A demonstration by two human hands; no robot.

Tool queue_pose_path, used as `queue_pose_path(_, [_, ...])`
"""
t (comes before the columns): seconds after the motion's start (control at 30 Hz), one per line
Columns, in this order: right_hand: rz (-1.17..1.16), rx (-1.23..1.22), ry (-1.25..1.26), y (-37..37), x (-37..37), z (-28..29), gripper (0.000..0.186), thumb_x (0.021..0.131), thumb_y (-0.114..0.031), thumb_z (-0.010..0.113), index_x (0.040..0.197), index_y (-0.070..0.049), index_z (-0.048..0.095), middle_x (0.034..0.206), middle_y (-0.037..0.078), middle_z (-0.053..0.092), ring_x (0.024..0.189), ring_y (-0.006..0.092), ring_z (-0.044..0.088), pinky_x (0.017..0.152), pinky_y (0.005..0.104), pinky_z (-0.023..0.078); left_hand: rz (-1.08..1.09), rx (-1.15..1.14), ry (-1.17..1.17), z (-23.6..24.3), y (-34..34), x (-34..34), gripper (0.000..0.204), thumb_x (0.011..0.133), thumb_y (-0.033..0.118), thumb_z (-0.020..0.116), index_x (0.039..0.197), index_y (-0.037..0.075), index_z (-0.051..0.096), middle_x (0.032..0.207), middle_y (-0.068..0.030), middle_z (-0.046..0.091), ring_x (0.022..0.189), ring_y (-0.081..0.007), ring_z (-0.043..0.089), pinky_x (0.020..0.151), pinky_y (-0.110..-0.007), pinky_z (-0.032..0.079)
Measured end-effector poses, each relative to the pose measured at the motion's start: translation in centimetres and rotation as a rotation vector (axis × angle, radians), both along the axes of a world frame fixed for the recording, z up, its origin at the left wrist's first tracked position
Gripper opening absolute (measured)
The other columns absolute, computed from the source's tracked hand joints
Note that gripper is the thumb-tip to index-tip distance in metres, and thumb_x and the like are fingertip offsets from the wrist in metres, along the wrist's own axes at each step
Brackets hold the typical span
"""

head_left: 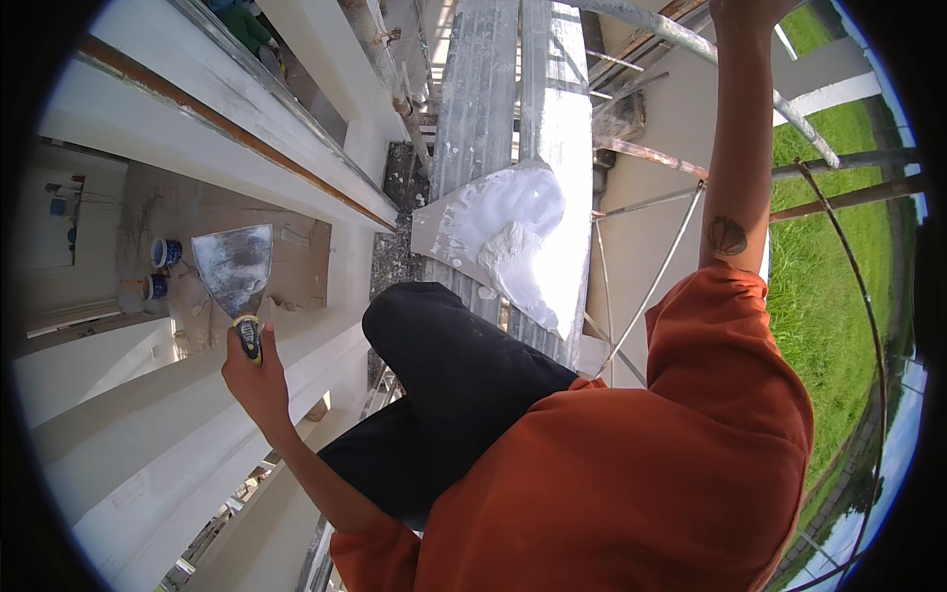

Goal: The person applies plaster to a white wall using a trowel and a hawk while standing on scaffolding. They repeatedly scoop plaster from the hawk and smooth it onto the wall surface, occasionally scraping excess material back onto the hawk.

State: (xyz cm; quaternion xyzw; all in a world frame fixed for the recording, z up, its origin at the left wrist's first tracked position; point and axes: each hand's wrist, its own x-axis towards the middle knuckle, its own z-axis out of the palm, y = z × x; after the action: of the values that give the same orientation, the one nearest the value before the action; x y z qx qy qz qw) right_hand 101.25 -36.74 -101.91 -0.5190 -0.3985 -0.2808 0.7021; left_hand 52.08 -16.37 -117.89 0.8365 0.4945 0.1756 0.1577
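My left hand (254, 380) is closed around the short black-and-yellow handle of a putty knife (234, 271). The wide metal blade points up and away, smeared with white and grey residue. My right arm stretches far up and forward, and my right hand (752, 12) is cut off by the upper edge beside a scaffold pole (663, 25). Its fingers are hidden, so whether it grips the pole does not show. Ahead of my bent knee, a heap of white putty (513, 247) lies on a flat board (437, 229), thickly spread on the right and thinly smeared on the left.
Metal scaffold planks (475, 94) run away from me under the board. Rusty and grey tubes cross on the right, above green grass (819, 257) far below. To the left stands a pale wall with an opening (291, 252); buckets (166, 253) sit on the floor inside.
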Motion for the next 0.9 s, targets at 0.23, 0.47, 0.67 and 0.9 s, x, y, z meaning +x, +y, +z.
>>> queue_pose_path(0.23, [0.447, 0.069, 1.447, -8.9, -13.5, -28.3, 0.032, 0.098, -0.022, 0.042, 0.123, -0.002, 0.047, 0.121, 0.010, 0.056, 0.109, 0.0226, 0.057, 0.095, 0.0419, 0.047, 0.080, -0.018, 0.098, 0.8, -0.4, 0.2, 0.031, 0.086, 0.030, 0.065, 0.097, 0.001, 0.058, 0.070, -0.0175, 0.062, 0.062, -0.0313, 0.062, 0.060, -0.038, 0.047])
queue_pose_path(0.47, [0.052, -1.087, 0.881, -13.9, -19.8, -41.9, 0.029, 0.088, -0.014, 0.059, 0.112, 0.001, 0.059, 0.099, 0.014, 0.067, 0.088, 0.0235, 0.065, 0.077, 0.0365, 0.049, 0.109, -0.041, 0.111, 1.9, -1.1, 0.7, 0.034, 0.086, 0.030, 0.066, 0.096, -0.001, 0.057, 0.064, -0.0149, 0.058, 0.053, -0.0249, 0.054, 0.057, -0.037, 0.045])
queue_pose_path(0.67, [0.234, -1.567, -0.166, -12.8, -20.6, -44.7, 0.036, 0.081, -0.004, 0.052, 0.115, -0.014, 0.060, 0.107, 0.008, 0.065, 0.095, 0.0288, 0.063, 0.082, 0.0410, 0.049, 0.137, -0.066, 0.097, 2.6, -1.4, 1.1, 0.033, 0.086, 0.030, 0.065, 0.096, 0.000, 0.058, 0.063, -0.0134, 0.057, 0.051, -0.0206, 0.053, 0.055, -0.036, 0.044])
queue_pose_path(0.9, [0.107, -1.777, -0.692, -16.2, -22.7, -50.9, 0.053, 0.083, -0.005, 0.048, 0.136, -0.004, 0.038, 0.135, 0.016, 0.041, 0.120, 0.0349, 0.044, 0.099, 0.0495, 0.037, 0.174, -0.130, 0.109, 2.9, -1.7, 1.9, 0.032, 0.086, 0.032, 0.065, 0.100, 0.004, 0.060, 0.068, -0.0149, 0.060, 0.058, -0.0275, 0.058, 0.058, -0.038, 0.045])
